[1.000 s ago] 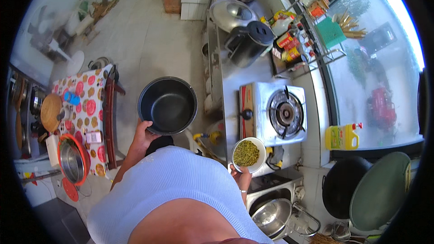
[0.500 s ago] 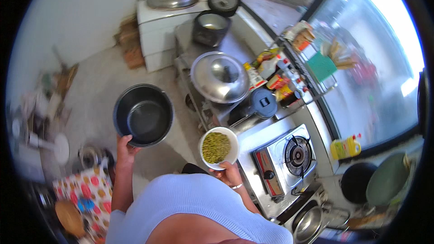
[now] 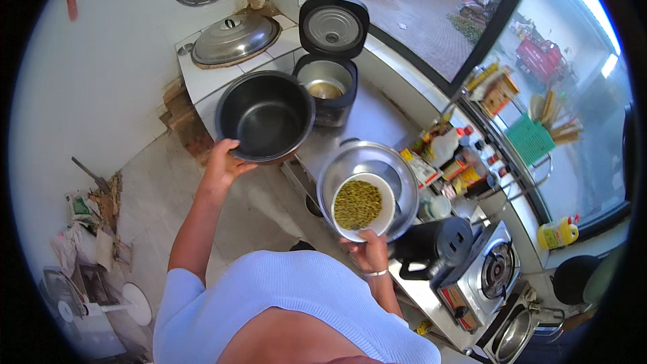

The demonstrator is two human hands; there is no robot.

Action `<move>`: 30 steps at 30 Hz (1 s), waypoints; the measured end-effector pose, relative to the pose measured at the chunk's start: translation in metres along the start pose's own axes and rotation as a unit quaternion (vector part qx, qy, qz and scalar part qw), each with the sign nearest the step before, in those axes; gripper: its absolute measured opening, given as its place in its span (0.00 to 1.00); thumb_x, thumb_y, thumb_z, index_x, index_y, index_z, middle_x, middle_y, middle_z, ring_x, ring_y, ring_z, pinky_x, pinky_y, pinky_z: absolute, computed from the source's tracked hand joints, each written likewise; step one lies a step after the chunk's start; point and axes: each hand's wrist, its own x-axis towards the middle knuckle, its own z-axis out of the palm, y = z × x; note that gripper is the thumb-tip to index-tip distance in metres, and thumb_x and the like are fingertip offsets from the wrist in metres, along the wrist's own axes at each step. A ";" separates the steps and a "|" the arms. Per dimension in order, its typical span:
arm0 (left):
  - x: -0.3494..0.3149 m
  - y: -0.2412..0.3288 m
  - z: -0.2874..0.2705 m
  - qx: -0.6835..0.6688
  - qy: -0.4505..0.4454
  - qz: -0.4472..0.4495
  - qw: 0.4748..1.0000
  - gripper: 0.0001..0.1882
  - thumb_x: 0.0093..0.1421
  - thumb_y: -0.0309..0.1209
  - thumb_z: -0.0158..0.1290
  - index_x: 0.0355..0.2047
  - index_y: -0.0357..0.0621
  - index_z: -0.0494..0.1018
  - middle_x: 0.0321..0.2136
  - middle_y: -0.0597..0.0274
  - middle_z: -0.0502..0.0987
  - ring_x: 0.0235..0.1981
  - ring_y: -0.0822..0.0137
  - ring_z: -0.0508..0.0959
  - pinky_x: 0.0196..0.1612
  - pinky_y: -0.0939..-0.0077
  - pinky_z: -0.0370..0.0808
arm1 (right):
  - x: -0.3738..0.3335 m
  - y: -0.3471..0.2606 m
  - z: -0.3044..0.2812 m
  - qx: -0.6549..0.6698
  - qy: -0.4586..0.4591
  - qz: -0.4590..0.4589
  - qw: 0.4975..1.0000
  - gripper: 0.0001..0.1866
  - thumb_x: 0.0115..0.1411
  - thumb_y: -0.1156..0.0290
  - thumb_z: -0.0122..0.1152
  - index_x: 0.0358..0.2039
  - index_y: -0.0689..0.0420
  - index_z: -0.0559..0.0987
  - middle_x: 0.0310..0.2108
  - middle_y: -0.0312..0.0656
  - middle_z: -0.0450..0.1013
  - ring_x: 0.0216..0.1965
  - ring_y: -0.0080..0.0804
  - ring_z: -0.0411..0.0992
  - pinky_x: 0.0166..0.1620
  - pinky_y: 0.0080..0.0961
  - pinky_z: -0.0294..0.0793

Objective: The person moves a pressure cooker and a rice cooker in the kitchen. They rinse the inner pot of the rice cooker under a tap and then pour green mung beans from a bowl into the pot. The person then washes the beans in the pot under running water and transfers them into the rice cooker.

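Over the steel counter's [image 3: 377, 118] near edge, your left hand [image 3: 221, 165] grips the rim of the black inner pot [image 3: 265, 116], smooth, round and dark-coated, just beside the open rice cooker [image 3: 328, 81]. Keep the pot level and seat it squarely in the cooker's well. Your right hand [image 3: 367, 251] clasps the white bowl [image 3: 362, 205] of small green beans above a shiny domed lid [image 3: 367, 185]; hold that bowl flat.
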 end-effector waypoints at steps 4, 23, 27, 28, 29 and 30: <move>0.111 0.038 0.030 0.032 -0.046 -0.051 0.997 0.30 0.48 0.35 0.54 0.52 0.50 0.57 0.45 0.49 0.67 0.40 0.46 0.75 0.44 0.43 0.73 | 0.049 -0.008 0.043 -0.006 0.065 -0.022 0.998 0.26 0.49 0.79 0.45 0.52 0.70 0.60 0.36 0.56 0.72 0.25 0.44 0.77 0.17 0.22 0.67; 0.424 0.030 0.125 0.222 -0.264 -0.301 0.889 0.25 0.44 0.32 0.54 0.46 0.55 0.64 0.46 0.53 0.66 0.48 0.45 0.68 0.44 0.27 0.63 | 0.154 0.082 0.196 0.177 0.345 -0.204 0.899 0.24 0.50 0.81 0.44 0.50 0.71 0.61 0.36 0.57 0.71 0.26 0.42 0.75 0.17 0.21 0.67; 0.450 0.024 0.126 0.239 -0.281 -0.327 0.870 0.30 0.45 0.36 0.54 0.52 0.53 0.63 0.54 0.49 0.63 0.53 0.41 0.65 0.48 0.24 0.58 | 0.167 0.089 0.188 0.191 0.346 -0.231 0.889 0.25 0.49 0.82 0.43 0.51 0.69 0.62 0.37 0.55 0.72 0.26 0.42 0.76 0.17 0.21 0.67; 0.453 0.025 0.128 0.261 -0.273 -0.330 0.865 0.31 0.45 0.38 0.54 0.52 0.51 0.62 0.55 0.48 0.62 0.53 0.40 0.64 0.49 0.25 0.58 | 0.169 0.085 0.192 0.182 0.346 -0.238 0.889 0.20 0.53 0.80 0.46 0.48 0.67 0.65 0.34 0.52 0.73 0.26 0.38 0.75 0.19 0.20 0.66; 0.450 0.029 0.131 0.286 -0.264 -0.332 0.859 0.32 0.45 0.39 0.54 0.52 0.49 0.62 0.56 0.46 0.61 0.54 0.40 0.64 0.51 0.25 0.57 | 0.169 0.083 0.193 0.189 0.363 -0.230 0.883 0.19 0.53 0.80 0.46 0.47 0.67 0.65 0.34 0.51 0.73 0.26 0.38 0.75 0.19 0.21 0.66; 0.438 0.036 0.138 0.314 -0.256 -0.321 0.856 0.32 0.45 0.40 0.54 0.52 0.46 0.62 0.56 0.45 0.61 0.54 0.40 0.64 0.51 0.26 0.57 | 0.169 0.081 0.193 0.192 0.366 -0.235 0.880 0.19 0.53 0.80 0.46 0.48 0.68 0.65 0.35 0.51 0.74 0.26 0.38 0.76 0.19 0.20 0.66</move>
